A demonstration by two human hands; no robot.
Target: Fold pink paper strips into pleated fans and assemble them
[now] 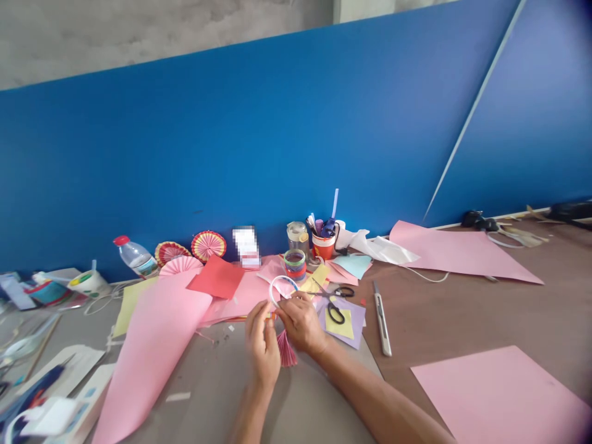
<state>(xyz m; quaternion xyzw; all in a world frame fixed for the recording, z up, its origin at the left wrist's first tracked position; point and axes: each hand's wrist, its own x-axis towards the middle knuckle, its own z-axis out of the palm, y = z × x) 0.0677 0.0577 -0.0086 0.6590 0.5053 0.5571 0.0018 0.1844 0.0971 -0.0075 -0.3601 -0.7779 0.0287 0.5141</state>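
My left hand [261, 345] and my right hand [300, 324] are close together over the table, both with fingers pinched. Between them hangs a small pink pleated paper fan [286, 349], and both hands grip it at its top. A white tape ring [280, 288] stands just above my fingertips; whether my fingers touch it I cannot tell. A large pink paper sheet [152, 351] lies to the left of my left hand.
Black-handled scissors [333, 305] lie on lilac and yellow papers right of my hands, with a utility knife [382, 318] beyond. Cups, a jar, folded paper rosettes [208, 245] and a water bottle [135, 255] line the blue wall. More pink sheets [499, 394] lie at right.
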